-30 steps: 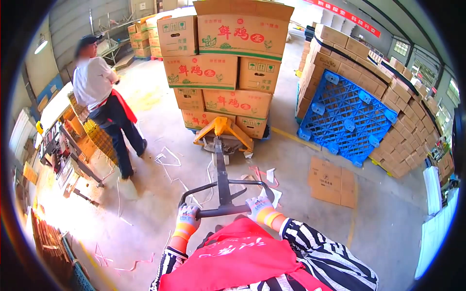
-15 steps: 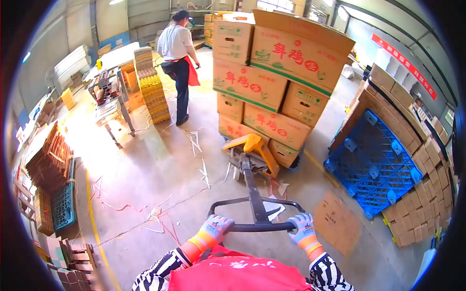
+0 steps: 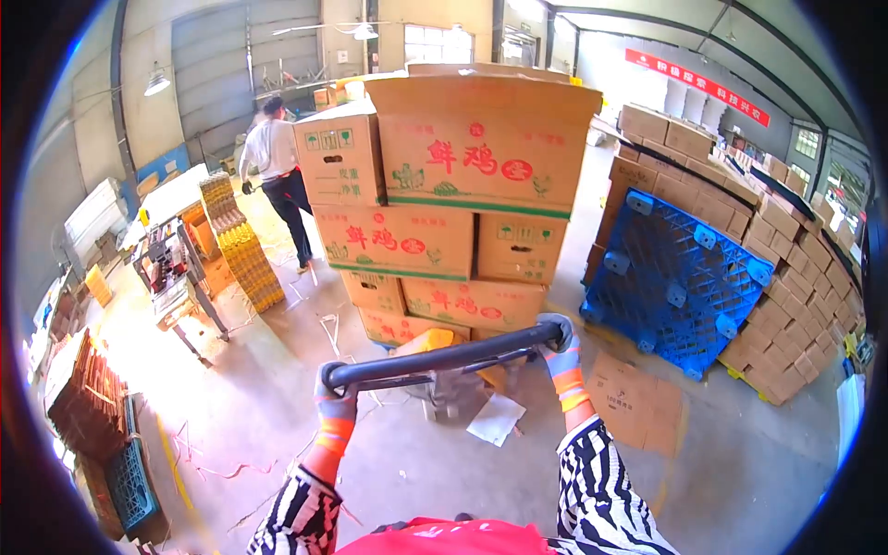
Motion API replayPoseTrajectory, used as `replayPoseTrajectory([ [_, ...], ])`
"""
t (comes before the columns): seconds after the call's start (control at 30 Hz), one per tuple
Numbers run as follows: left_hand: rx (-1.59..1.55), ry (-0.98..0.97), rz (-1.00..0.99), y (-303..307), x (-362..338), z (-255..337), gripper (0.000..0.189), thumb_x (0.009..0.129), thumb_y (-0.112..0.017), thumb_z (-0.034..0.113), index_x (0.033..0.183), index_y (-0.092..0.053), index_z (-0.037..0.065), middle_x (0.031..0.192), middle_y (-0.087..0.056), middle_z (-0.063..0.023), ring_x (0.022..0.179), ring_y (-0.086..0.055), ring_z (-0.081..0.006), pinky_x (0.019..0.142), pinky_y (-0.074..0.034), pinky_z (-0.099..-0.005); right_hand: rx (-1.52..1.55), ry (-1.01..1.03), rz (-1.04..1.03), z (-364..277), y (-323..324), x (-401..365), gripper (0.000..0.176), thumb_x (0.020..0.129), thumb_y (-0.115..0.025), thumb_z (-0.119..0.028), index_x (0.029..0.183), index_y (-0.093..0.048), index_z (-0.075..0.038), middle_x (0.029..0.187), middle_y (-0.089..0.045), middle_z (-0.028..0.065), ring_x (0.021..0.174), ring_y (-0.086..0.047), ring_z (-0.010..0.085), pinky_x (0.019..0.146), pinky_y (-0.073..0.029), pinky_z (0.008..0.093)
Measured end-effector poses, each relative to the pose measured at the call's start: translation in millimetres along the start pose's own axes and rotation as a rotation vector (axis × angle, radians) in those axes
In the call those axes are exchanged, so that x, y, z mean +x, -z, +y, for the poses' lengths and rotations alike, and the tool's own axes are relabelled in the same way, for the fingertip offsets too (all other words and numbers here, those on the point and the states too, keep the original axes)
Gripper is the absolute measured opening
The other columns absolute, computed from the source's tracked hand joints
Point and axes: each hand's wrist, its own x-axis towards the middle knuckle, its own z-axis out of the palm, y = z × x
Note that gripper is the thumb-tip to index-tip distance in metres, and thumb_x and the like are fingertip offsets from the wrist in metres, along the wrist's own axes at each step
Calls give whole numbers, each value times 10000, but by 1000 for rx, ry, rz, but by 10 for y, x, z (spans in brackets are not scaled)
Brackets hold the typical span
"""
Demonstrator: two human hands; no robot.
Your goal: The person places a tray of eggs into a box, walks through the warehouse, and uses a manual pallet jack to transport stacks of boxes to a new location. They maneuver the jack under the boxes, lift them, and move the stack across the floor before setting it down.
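Both my gloved hands grip the black handle bar (image 3: pixel 444 359) of a pallet jack, raised in front of me and tilted up to the right. My left hand (image 3: pixel 335 388) is wrapped round its left end. At the right end, my right hand (image 3: pixel 559 338) is closed on it. Beyond the bar shows part of the jack's yellow body (image 3: pixel 430 339), low against a tall stack of printed cardboard cartons (image 3: pixel 481 153). The top carton's flap stands up. The jack's forks are hidden under the load.
A blue plastic pallet (image 3: pixel 671 282) leans on stacked brown boxes (image 3: pixel 786 319) at right. Flattened cardboard (image 3: pixel 634 402) and a white sheet (image 3: pixel 497 419) lie on the floor. A person (image 3: pixel 275 176) walks beyond, left of the cartons, near yellow stacked trays (image 3: pixel 248 264) and a workbench (image 3: pixel 176 277).
The handle bar has swung up, away from my body, with both hands still on it. The carton stack appears nearer and further left. The other person has moved left in view.
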Motion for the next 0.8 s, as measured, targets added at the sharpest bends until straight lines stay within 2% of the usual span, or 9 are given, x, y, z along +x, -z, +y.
replayPoseTrajectory([
  [0.13, -253, -2, 122, -383, 522, 44, 269, 757, -609, -51, 967, -493, 69, 834, -516, -8, 772, -509, -113, 705, -448, -244, 54, 59, 51, 134, -192, 499, 433, 686, -630, 143, 1062, -548, -56, 1029, -592, 25, 966, -555, 116, 894, -440, 271],
  [0.2, -116, -69, 143, -524, 854, -286, 251, 760, -612, -31, 961, -498, 69, 810, -513, -10, 760, -503, -105, 706, -442, -239, 91, -14, 60, 169, -279, 745, 417, 698, -641, 128, 1064, -547, -50, 1014, -597, 29, 960, -559, 123, 899, -436, 269],
  [0.3, -341, 8, 119, -728, 1229, -312, 193, 766, -626, 14, 917, -522, 75, 792, -522, -1, 732, -499, -101, 687, -445, -252, -99, 40, 122, 293, -384, 1002, 400, 688, -670, 106, 1040, -556, -47, 987, -611, 52, 929, -569, 148, 878, -444, 272],
  [0.4, -130, 72, 44, -787, 1627, -432, 158, 784, -656, 104, 878, -532, 72, 691, -559, -30, 634, -519, -111, 607, -449, -275, -236, 8, 166, 273, -571, 1156, 355, 730, -670, 56, 1053, -555, -34, 987, -610, 60, 925, -567, 158, 860, -446, 285],
  [0.47, -57, 2, 40, -810, 1789, -408, 173, 767, -682, 157, 859, -556, 83, 677, -590, -75, 619, -574, -165, 609, -464, -302, -282, -50, 200, 516, -547, 1229, 372, 734, -656, 70, 1078, -548, -23, 1004, -604, 65, 935, -559, 169, 863, -440, 291],
  [0.53, -11, 14, 62, -674, 1704, -324, 226, 705, -721, 189, 842, -571, 89, 717, -622, -131, 685, -634, -301, 631, -491, -344, -294, -20, 241, 415, -535, 1033, 416, 727, -614, 131, 1102, -518, -23, 1040, -580, 54, 970, -538, 163, 884, -431, 283],
  [0.57, -20, -6, 51, -661, 1661, -368, 227, 703, -724, 186, 842, -574, 87, 717, -623, -132, 681, -634, -301, 631, -491, -341, -197, -6, 298, 481, -462, 938, 413, 728, -612, 134, 1097, -519, -27, 1021, -575, 45, 961, -535, 158, 885, -430, 280],
  [0.73, -125, -100, -1, -493, 1644, -312, 214, 714, -716, 168, 845, -577, 71, 712, -613, -149, 670, -622, -332, 603, -485, -347, -388, 47, 444, -165, -546, 516, 339, 747, -624, 101, 1048, -538, -29, 980, -580, 45, 886, -546, 147, 814, -465, 268],
  [0.8, -106, -92, -9, -457, 1743, -307, 212, 713, -717, 166, 838, -576, 68, 705, -610, -150, 663, -615, -340, 595, -482, -348, -287, -60, 430, -375, -602, 361, 319, 757, -580, 110, 1042, -554, -32, 953, -585, 46, 821, -554, 141, 744, -477, 253],
])
